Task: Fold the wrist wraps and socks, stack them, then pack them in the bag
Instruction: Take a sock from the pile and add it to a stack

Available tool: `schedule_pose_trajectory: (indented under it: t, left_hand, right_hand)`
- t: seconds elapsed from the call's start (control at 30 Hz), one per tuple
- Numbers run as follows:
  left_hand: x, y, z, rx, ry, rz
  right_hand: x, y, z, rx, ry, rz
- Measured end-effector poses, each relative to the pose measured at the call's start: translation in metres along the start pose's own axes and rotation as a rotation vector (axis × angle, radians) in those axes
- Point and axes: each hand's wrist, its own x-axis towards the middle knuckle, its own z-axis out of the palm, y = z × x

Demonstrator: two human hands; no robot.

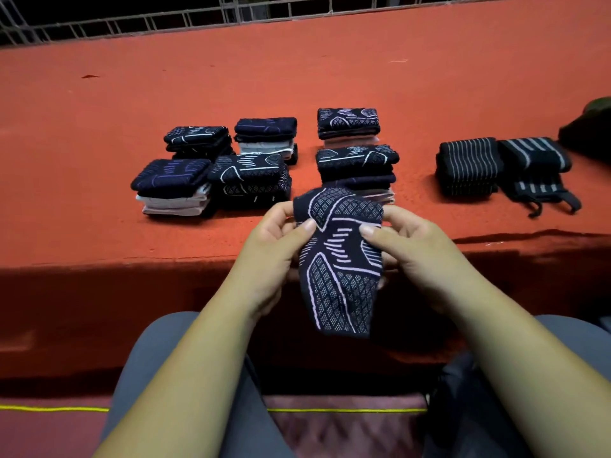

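Note:
A dark navy sock (340, 259) with pale line-and-mesh pattern hangs in front of the table edge. My left hand (277, 246) pinches its upper left side and my right hand (410, 246) pinches its upper right side. Several stacks of folded socks (251, 180) stand on the red table (330, 77), left and middle. Two folded black striped wrist wraps (468, 166) (535, 166) lie at the right. A dark bag (591, 130) shows at the far right edge, mostly cut off.
The table's front edge (165, 262) runs just beyond my hands. My grey-trousered knees (172, 358) are below. A white metal railing (165, 21) stands behind the table. A dark object (463, 401) sits by my right knee.

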Motion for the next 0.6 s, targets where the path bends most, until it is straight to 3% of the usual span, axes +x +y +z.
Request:
schedule_pose_trajectory:
  t: [0.1, 0.27, 0.43, 0.6]
  left_hand:
    - [0.0, 0.002, -0.001, 0.109, -0.022, -0.006]
    - [-0.005, -0.003, -0.003, 0.094, -0.304, -0.052]
    - [0.0, -0.009, -0.001, 0.034, -0.196, -0.002]
    - [0.0, -0.012, -0.004, -0.026, -0.189, -0.143]
  right_hand:
    - [0.002, 0.002, 0.004, 0.098, 0.029, -0.048]
    - [0.005, 0.002, -0.002, 0.103, 0.079, -0.137]
    - [0.005, 0.003, -0.005, -0.025, 0.123, -0.124]
    - [0.01, 0.006, -0.004, 0.025, 0.181, -0.149]
